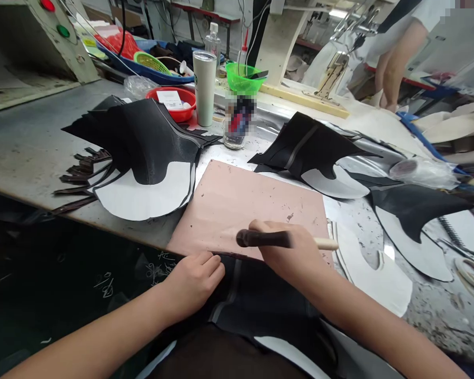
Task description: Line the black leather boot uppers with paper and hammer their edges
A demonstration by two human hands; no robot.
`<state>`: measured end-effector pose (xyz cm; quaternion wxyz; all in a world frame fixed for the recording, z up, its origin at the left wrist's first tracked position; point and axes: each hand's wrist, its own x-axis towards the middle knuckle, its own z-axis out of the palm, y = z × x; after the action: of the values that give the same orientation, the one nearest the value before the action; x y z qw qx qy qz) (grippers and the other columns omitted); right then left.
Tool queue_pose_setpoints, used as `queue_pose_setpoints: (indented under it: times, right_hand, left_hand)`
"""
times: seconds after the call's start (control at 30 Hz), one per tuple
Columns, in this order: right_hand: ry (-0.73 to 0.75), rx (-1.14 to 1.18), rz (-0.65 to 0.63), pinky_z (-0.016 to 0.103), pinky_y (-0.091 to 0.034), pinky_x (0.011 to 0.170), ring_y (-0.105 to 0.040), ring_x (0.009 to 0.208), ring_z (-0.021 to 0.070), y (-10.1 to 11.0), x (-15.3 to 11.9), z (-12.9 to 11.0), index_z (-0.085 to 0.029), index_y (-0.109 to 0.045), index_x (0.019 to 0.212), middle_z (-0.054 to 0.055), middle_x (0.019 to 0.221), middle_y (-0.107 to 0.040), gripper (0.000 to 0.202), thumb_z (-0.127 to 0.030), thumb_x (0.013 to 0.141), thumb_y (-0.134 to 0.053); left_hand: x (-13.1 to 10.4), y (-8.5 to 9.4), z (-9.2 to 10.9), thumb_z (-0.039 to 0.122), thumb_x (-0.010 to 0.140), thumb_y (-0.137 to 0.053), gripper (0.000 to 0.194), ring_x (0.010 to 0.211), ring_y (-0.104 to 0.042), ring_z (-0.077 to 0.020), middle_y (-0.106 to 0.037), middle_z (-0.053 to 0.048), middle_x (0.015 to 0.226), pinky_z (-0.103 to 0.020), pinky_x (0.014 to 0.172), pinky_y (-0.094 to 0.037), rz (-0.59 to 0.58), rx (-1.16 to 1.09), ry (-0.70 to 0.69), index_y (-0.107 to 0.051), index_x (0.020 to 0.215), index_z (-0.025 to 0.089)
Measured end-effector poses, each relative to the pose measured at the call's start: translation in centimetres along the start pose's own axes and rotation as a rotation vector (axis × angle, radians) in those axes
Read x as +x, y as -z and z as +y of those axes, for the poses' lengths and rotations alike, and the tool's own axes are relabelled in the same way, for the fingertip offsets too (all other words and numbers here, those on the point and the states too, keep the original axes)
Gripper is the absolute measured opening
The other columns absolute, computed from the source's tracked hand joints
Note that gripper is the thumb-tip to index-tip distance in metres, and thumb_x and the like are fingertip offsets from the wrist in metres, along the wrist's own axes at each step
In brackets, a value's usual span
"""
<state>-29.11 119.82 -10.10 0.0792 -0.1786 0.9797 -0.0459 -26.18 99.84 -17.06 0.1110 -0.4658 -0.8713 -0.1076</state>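
My right hand (290, 250) is closed around a hammer; its dark head (260, 238) points left and the pale wooden handle (327, 243) sticks out to the right. It hovers over a pinkish board (256, 200) lying at the table's front edge. Along that near edge, my left hand (201, 279) has its fingers curled on the border of a black upper piece (268, 295). This piece hangs from the board down toward my lap, with a grey stripe across it. My left fingertips are partly hidden.
A stack of black-and-white cut pieces (142, 152) lies left of the board. More such pieces (312, 142) lie behind and to the right. A tumbler (204, 89), a red basket (187, 111) and a glass jar (235, 138) stand behind. A sewing machine (288, 42) and another person's arm (398, 63) are beyond.
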Motion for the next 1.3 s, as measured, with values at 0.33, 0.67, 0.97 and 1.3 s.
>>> queue_pose_setpoints:
  times: [0.33, 0.67, 0.97, 1.3]
  right_hand:
    - [-0.214, 0.140, 0.002, 0.022, -0.026, 0.050, -0.050, 0.056, 0.0142, -1.5, -5.0, 7.6, -0.022, -0.055, 0.077, -0.002, 0.063, -0.057, 0.017, -0.012, 0.074, -0.041]
    - [-1.067, 0.053, 0.326, 0.033, -0.042, 0.063, -0.058, 0.084, 0.0284, -6.0, -14.8, 22.9, -0.012, -0.046, 0.120, 0.018, 0.108, -0.058, 0.044, -0.027, 0.080, -0.037]
    - [-1.102, -0.171, 0.502, 0.039, -0.041, 0.076, -0.053, 0.086, 0.0279, -12.4, -19.7, 27.4, -0.012, -0.053, 0.115, 0.015, 0.097, -0.059, 0.042, -0.016, 0.078, -0.034]
    - [-0.992, -0.016, 0.595, 0.038, -0.035, 0.090, -0.045, 0.112, 0.0240, -6.9, -14.7, 33.7, -0.022, -0.057, 0.110, 0.010, 0.121, -0.049, 0.038, -0.017, 0.076, -0.041]
  left_hand:
    - [3.0, 1.9, -0.9, 0.017, 0.081, -0.047, 0.006, 0.068, -0.053, -0.0194, -0.056, -0.004, 0.074, -0.029, 0.059, -0.042, -0.198, -0.124, 0.152, -0.053, 0.080, 0.016]
    - [11.1, 3.9, 0.3, 0.018, 0.081, -0.050, 0.009, 0.069, -0.059, -0.0159, -0.064, 0.001, 0.075, -0.022, 0.058, -0.040, -0.386, -0.326, 0.091, -0.057, 0.076, 0.021]
    - [31.5, 9.1, -1.0, 0.034, 0.087, -0.036, 0.024, 0.081, -0.059, -0.0199, -0.065, -0.003, 0.086, -0.026, 0.066, -0.041, -0.084, 0.004, 0.110, -0.056, 0.092, 0.022]
    - [44.6, 1.9, -7.0, 0.008, 0.081, -0.035, 0.027, 0.083, -0.059, -0.0282, -0.063, -0.013, 0.087, -0.034, 0.063, -0.042, -0.035, 0.531, -0.009, -0.058, 0.094, 0.013]
